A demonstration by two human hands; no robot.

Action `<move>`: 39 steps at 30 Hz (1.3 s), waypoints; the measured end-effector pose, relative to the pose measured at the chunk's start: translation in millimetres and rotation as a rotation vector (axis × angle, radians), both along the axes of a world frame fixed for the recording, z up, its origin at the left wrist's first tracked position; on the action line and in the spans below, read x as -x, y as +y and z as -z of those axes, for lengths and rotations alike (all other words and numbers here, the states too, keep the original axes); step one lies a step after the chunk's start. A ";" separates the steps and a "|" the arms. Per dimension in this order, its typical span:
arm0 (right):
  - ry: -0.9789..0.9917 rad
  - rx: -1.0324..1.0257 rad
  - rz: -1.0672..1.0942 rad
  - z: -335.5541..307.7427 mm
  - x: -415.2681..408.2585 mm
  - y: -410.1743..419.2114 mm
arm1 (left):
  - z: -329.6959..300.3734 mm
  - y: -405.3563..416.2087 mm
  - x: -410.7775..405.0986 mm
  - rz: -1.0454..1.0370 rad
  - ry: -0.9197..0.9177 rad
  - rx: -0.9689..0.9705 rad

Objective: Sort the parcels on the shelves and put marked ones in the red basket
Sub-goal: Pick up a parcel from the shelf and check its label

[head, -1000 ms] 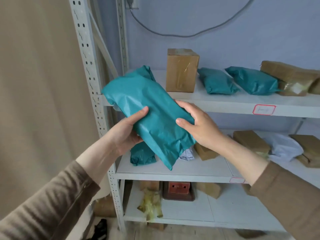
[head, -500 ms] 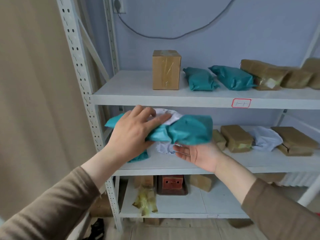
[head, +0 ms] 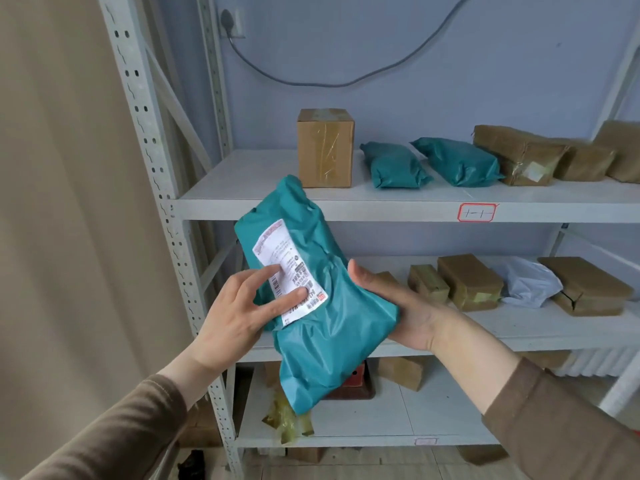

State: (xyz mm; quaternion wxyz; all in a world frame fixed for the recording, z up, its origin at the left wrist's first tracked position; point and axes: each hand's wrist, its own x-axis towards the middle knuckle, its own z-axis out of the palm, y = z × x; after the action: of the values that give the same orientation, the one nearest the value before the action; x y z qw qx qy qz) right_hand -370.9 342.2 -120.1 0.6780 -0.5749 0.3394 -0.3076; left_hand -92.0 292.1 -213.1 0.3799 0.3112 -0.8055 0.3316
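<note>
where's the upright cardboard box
In the head view, the box stands on the top shelf, left of two teal parcels, above the held parcel.

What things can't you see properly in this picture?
Head view only:
- White shipping label on the held teal parcel: print too small, partly under the left hand fingers.
- Right hand: mostly behind the parcel.
- Red item on the bottom shelf: hidden by the parcel.
- Brown parcels top right: cut off.

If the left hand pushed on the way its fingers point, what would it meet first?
The left hand already touches the white label on the teal parcel; beyond it, probably the right hand.
</note>
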 end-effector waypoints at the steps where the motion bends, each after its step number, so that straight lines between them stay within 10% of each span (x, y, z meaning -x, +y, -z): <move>1: 0.005 -0.015 -0.008 2.4 0.8 -3.5 | -4.0 0.7 0.5 0.002 -0.004 -0.001; 5: 0.033 -0.036 0.113 20.1 -5.2 -21.6 | -15.8 -1.6 1.4 0.002 0.063 -0.119; 11: -0.141 -0.081 0.279 32.8 -19.7 -45.3 | -24.8 7.6 17.2 0.428 1.015 -0.990; 14: -0.153 -0.093 0.301 31.9 -31.4 -57.9 | -45.2 2.5 19.3 0.440 1.149 -1.350; 28: -0.014 0.348 0.396 -54.8 -128.1 -178.1 | -137.3 -110.0 -36.6 0.271 1.361 -1.063; 39: 0.069 0.322 0.558 -82.2 -195.8 -319.7 | -188.8 -256.3 -94.5 0.110 1.222 -1.235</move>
State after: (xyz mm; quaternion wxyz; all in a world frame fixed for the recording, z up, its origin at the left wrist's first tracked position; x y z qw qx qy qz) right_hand -175.1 22.5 -37.9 0.4561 -0.5696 0.4538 -0.5115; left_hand 2.5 35.8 -24.3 0.5244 0.5457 -0.5101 -0.4087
